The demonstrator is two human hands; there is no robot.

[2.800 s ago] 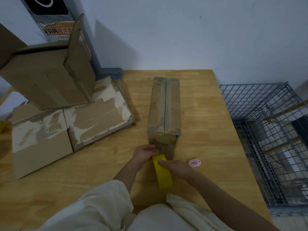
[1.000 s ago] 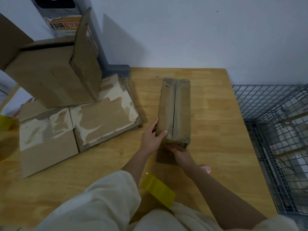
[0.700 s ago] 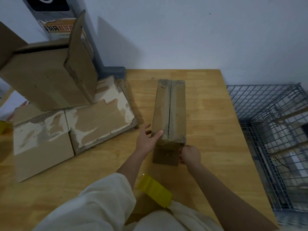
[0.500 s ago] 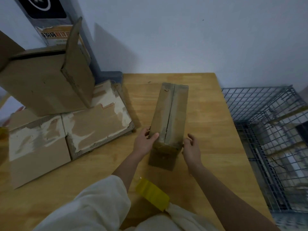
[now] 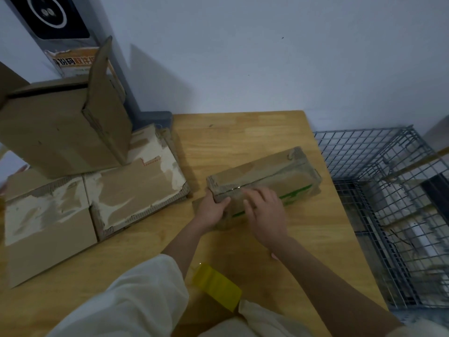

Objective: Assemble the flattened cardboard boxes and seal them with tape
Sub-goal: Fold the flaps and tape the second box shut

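Observation:
A long narrow cardboard box [image 5: 269,181] lies on the wooden table [image 5: 243,132], turned at an angle, its far end toward the right edge. A taped seam runs along its top and a green stripe shows on its near side. My left hand [image 5: 212,211] grips the box's near left corner, thumb over the top edge. My right hand [image 5: 266,212] lies with fingers spread on the near side of the box by the green stripe. A yellow tape roll [image 5: 216,285] rests near the table's front edge, between my arms.
Flattened cardboard boxes [image 5: 92,198] are stacked at the left, with an assembled box [image 5: 63,127] on top, its flap standing up. A wire cage [image 5: 388,203] sits beside the table's right edge. A white wall is behind.
The box has been swung from pointing straight away to lying at an angle, far end to the right. My right hand moved from its near right corner onto its side.

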